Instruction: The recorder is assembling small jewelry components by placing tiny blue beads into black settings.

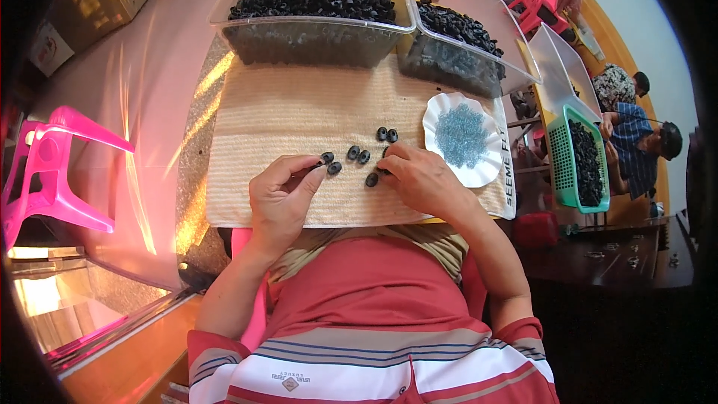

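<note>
My left hand (286, 193) is closed in a pinch, with a dark bit of a small black oval piece showing between thumb and forefinger. Right by those fingertips lie two more black oval pieces (334, 168), each with a hollow in it. My right hand (422, 179) bends its fingers together over a black piece, which they mostly cover. Between the hands sits a pair of black pieces (359, 155); another pair (387, 135) lies farther off, and a single one (372, 179) is beside my right fingers. A white scalloped dish (486, 170) holds tiny pale-blue beads (460, 135).
A cream towel (254, 120) covers the table. Two clear bins (314, 41) (449, 67) of black pieces stand at its far edge. A pink stool (63, 172) is at left. At right, a person (639, 146) sits near a green basket (557, 135) of black pieces.
</note>
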{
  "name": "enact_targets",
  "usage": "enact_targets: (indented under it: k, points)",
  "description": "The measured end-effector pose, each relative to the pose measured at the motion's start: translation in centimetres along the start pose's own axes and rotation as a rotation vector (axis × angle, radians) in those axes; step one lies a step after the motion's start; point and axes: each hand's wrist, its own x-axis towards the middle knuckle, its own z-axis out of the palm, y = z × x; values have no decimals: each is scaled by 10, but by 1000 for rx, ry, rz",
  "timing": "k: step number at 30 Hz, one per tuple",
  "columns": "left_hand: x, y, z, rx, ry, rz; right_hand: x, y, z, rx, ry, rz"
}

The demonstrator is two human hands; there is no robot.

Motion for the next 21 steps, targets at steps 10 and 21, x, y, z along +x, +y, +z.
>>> enact_targets:
  k: [10,21]
  points:
    - [-4,-2,3,-15,-14,-30,-10,11,5,43,109,-45]
    - [-7,-6,5,-26,-40,-59,-9,9,4,45,178,-62]
